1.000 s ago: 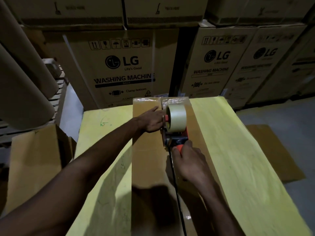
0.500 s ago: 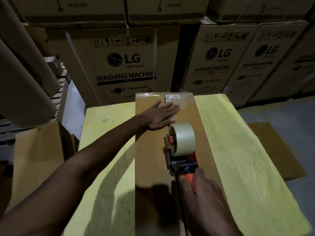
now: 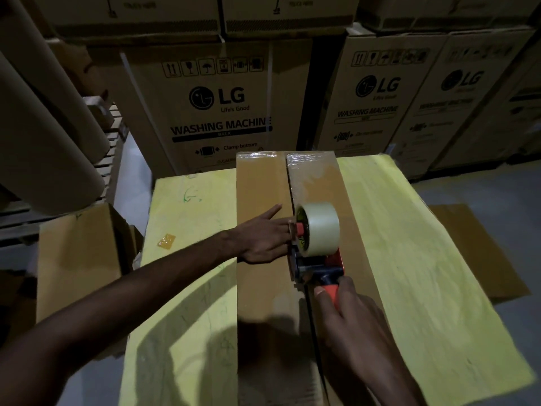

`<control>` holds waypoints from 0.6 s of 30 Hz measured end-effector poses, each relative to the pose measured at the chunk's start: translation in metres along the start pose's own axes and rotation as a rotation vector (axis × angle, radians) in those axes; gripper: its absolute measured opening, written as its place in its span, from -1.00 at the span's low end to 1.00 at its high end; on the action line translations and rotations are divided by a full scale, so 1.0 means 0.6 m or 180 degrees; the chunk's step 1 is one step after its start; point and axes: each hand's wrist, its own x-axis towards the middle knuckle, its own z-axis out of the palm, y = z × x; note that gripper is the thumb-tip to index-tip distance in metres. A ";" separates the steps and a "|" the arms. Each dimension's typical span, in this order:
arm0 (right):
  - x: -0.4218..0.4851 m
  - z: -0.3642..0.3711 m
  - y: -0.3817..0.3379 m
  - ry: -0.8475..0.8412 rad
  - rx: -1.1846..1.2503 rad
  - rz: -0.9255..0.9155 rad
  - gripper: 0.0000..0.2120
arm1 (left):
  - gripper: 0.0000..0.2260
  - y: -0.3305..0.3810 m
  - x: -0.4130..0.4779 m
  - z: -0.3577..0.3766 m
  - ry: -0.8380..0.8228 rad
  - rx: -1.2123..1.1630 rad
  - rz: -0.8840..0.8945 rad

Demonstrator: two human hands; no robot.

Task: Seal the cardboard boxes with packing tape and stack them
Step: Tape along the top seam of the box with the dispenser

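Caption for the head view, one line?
Right hand holds tape dispenser on the cardboard box; left hand rests flat beside it.

Matt cardboard box (image 3: 263, 183), glossy clear tape roll (image 3: 320, 228), plastic dispenser (image 3: 319, 269)

This is a warehouse, a big room for storing things. Very big brown boxes (image 3: 222, 106) stand side by side at the back, and more boxes (image 3: 140, 22) sit on top of them. The words on them say LG and WASHING MACHINE. Fat brown paper rolls (image 3: 44, 159) lean in on the left, near stacked wooden slats (image 3: 112, 148). The floor (image 3: 483, 194) is bare and grey, with a flat cardboard sheet (image 3: 480, 253) on it. A long box (image 3: 260, 186) lies on the yellow tabletop (image 3: 409, 259), with a tape gun (image 3: 319, 259) on top
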 end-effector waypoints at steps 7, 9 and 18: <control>-0.018 0.004 0.007 0.0122 -0.0098 -0.0138 -0.77 | -0.54 -0.001 0.002 -0.001 -0.0082 -0.0008 -0.0119; -0.021 0.005 0.006 0.0107 -0.0156 -0.0137 -0.79 | -0.49 0.003 0.002 -0.005 -0.0124 -0.0008 -0.0149; -0.102 0.021 0.039 -0.0127 -0.0392 0.0049 -0.78 | -0.47 -0.008 0.005 0.003 -0.0219 0.0061 -0.0163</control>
